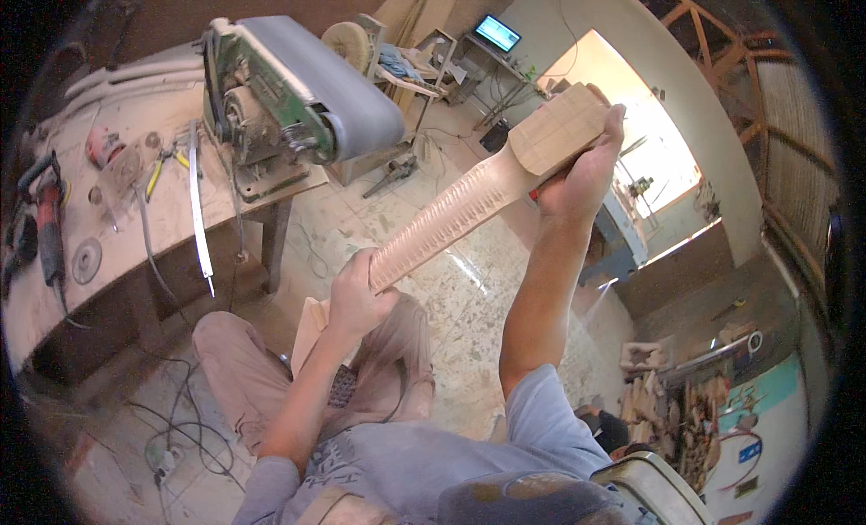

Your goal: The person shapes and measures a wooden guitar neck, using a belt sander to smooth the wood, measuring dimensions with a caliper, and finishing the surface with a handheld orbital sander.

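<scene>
Slanting across the view is a long pale wooden piece (451, 207), with a row of ridges along its shaft and a squared block at its upper right end. My left hand (359, 295) wraps round the lower shaft, and the wood shows again below it, near my lap. At the upper right, my right hand (585, 173) grips the block end from its outer side; some of its fingers are hidden behind the wood. A green belt sander (280, 96) with a wide grey belt stands at the upper left, apart from the wood.
A dusty workbench (68, 178) on the left carries a red-and-black power tool (51, 227), a grinding disc (87, 261), yellow-handled pliers (153, 178) and a metal strip (197, 209). Black cables (185, 417) lie on the floor. Wood offcuts (654, 403) are piled at right.
</scene>
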`<state>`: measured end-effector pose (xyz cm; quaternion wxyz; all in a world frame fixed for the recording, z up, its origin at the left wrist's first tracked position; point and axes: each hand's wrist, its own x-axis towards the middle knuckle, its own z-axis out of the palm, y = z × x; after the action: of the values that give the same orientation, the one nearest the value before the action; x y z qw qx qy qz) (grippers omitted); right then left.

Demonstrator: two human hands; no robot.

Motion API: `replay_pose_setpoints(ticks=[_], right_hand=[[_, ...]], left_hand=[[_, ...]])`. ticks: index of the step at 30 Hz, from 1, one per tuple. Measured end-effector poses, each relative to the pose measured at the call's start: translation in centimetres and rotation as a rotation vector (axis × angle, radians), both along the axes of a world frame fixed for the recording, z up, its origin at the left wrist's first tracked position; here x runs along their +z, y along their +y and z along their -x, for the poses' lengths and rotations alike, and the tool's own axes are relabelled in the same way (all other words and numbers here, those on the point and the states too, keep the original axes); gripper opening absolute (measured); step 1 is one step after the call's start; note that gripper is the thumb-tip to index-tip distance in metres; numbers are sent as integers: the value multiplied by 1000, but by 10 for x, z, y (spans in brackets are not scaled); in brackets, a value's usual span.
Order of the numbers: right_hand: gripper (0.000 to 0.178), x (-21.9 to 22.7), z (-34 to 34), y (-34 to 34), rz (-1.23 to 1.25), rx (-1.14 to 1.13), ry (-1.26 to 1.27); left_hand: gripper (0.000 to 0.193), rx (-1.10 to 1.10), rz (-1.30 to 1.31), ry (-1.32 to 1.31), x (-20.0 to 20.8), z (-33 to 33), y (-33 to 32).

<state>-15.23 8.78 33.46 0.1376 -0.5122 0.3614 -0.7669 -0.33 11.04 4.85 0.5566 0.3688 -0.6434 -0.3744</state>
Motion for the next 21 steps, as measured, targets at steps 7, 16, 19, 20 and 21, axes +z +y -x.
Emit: replay_pose_setpoints(ticks=[7,16,19,20,21], right_hand=[[62,-18,-37,-45,-127,16,357],[62,-46,-65,-93,-87,-254,768],[62,-53,-71,-100,-57,-281,793],[62,-55,-74,-102,-53,-268,773],[65,-58,-75,-111,65,-322,747]], left_hand=[[41,-55,-135,72,-34,-14,-40],[39,-345,-197,194,-75,-33,-88],[46,-431,-178,224,-84,-34,-98],[48,-425,-151,250,-89,-30,-102],[50,-420,-120,270,-90,-26,-104]])
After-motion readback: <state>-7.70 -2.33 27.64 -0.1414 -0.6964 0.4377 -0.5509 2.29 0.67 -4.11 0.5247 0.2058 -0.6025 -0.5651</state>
